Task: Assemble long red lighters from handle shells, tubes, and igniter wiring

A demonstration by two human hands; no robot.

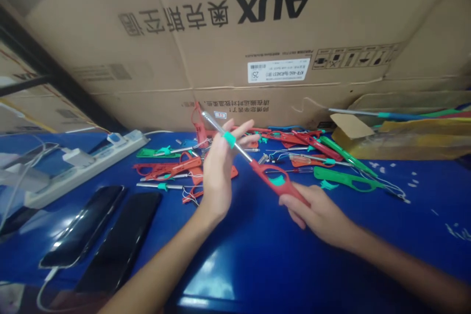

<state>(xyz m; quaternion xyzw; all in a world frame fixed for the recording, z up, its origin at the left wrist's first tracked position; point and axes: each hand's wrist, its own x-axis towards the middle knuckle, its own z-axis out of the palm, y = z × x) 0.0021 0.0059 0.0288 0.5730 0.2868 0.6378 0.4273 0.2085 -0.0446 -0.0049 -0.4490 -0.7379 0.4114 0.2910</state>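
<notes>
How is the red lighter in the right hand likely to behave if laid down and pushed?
The red lighter should be stiff: its metal tube looks straight. Its handle, wide around the teal trigger, will probably slide rather than roll. The tube's shiny surface may feel slippery.

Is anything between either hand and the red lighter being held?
Nothing visible: the right hand grips the red lighter directly, and the lighter's metal tube crosses the left hand near the teal collar. Loose lighter parts lie beyond on the blue table.
</notes>
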